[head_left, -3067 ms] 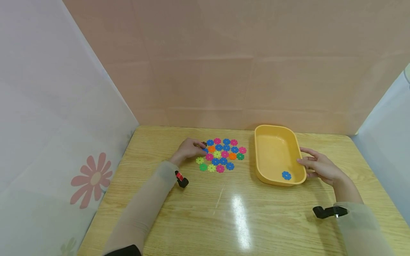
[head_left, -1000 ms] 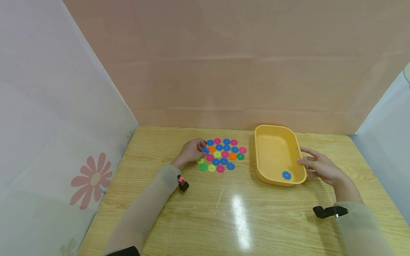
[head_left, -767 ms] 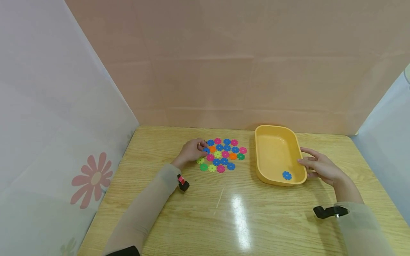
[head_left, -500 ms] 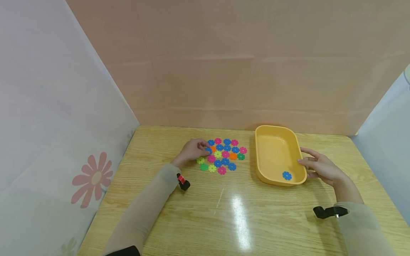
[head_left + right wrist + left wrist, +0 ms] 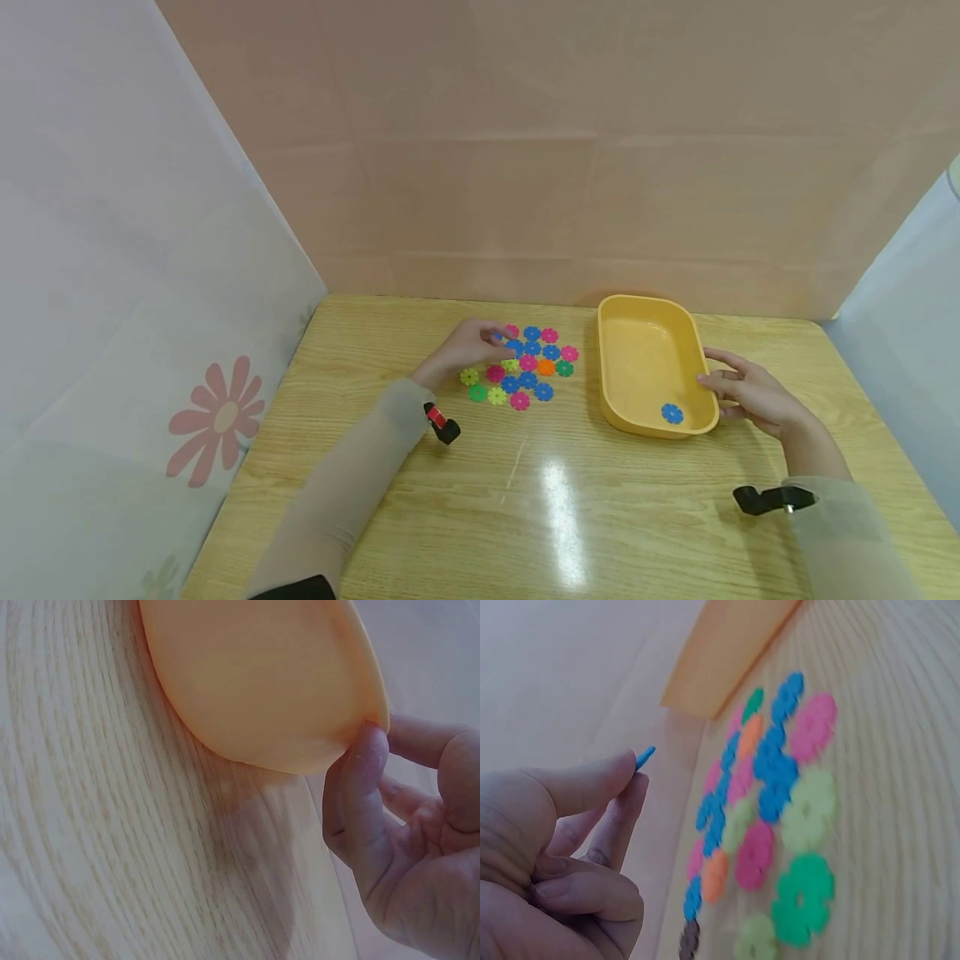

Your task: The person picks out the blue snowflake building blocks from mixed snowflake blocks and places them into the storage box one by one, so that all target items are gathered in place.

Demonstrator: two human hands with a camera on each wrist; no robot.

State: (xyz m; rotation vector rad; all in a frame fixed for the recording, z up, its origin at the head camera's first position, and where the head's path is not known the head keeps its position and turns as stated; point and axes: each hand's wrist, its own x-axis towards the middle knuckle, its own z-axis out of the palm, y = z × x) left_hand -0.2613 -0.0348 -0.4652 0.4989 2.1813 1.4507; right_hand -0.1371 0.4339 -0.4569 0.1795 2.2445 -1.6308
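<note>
Thumb and finger of my left hand (image 5: 467, 345) pinch a blue flower-shaped plastic disc (image 5: 644, 758), seen edge-on in the left wrist view and raised off the table. Under and beside that hand lies a cluster of flat flower discs in blue, pink, yellow, orange, green and brown; a green disc (image 5: 804, 901) is close in the left wrist view. My right hand (image 5: 756, 398) holds the right rim of a yellow plastic tray (image 5: 240, 682), thumb on the near side and fingers behind. One blue disc (image 5: 672, 413) lies inside the tray near its front end.
Everything stands on a wooden table (image 5: 465, 508). A brown-pink backdrop (image 5: 480, 150) rises at its far edge, just behind the tray. White sheets close off both sides, the left sheet (image 5: 112, 275) with printed flowers.
My left hand first slides the blue disc rightward at the cluster's left edge, nudging neighbours slightly, then lifts it and moves right. My right hand stays on the tray.
</note>
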